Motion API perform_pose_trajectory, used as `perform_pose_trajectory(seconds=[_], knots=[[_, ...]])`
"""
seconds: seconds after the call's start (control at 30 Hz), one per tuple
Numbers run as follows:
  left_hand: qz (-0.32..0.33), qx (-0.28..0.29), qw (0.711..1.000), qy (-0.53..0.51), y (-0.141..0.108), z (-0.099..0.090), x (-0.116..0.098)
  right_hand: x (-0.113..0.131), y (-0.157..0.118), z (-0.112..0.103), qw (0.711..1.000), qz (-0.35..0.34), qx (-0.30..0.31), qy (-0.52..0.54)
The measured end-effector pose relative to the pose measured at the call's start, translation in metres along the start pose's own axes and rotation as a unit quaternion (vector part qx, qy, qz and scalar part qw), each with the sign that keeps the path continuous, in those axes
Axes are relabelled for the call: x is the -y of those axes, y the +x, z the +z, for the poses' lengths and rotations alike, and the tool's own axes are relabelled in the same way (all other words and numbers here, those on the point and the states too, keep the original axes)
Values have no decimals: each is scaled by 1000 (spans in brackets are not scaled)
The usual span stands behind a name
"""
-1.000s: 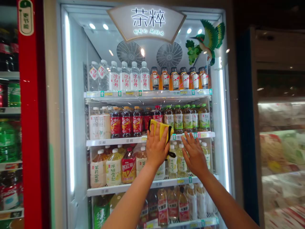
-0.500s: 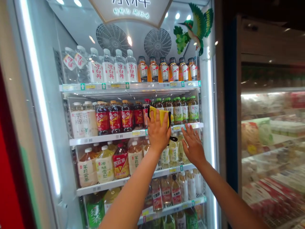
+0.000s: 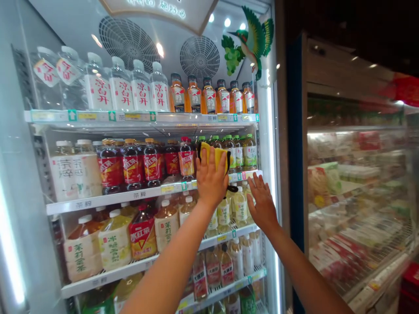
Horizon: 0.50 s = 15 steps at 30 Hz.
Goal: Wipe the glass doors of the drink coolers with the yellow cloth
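A glass-fronted drinks cooler fills most of the view. My left hand (image 3: 212, 176) presses a yellow cloth (image 3: 214, 158) with black edging flat to the glass, fingers spread over it, in front of the second shelf (image 3: 122, 196). To its right, my right hand (image 3: 262, 201) holds nothing; its fingers are apart and near the glass by the cooler's right side. Behind the glass stand green-capped bottles (image 3: 250, 151), partly hidden by the cloth, and red-labelled tea bottles (image 3: 152, 162).
Clear water bottles (image 3: 121, 87) line the top shelf. A bird sticker (image 3: 257, 39) is at the cooler's upper right. Beyond a dark blue panel (image 3: 296, 174) on the right stands another chilled display (image 3: 353, 187) with packed goods.
The view has moved closer and turned to the right, so the cooler has shifted left in the picture. Against the shelves, the left hand with the cloth has moved slightly right.
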<state>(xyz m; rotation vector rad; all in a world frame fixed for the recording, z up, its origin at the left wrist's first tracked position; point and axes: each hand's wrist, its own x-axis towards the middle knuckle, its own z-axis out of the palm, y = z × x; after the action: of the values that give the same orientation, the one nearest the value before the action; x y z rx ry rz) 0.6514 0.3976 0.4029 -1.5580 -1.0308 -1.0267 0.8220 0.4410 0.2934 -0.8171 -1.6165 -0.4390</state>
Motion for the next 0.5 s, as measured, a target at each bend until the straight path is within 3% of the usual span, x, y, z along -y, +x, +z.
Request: perform_pose_trajectory(seconds=[0.13, 0.23, 0.33, 0.43, 0.5], knots=[[96, 49, 994, 20, -37, 9, -14, -29, -8, -3, 1000, -8, -5, 1], [86, 39, 995, 42, -48, 5, -8, -58, -10, -9, 1000, -20, 0, -2], [27, -3, 998, 51, -20, 13, -13, -84, -4, -16, 1000, -21, -2, 0], [-8, -37, 998, 48, 21, 40, -41, -103, 4, -22, 1000, -24, -9, 8], [2, -35, 998, 43, 33, 58, -64, -114, 6, -23, 1000, -25, -14, 11]])
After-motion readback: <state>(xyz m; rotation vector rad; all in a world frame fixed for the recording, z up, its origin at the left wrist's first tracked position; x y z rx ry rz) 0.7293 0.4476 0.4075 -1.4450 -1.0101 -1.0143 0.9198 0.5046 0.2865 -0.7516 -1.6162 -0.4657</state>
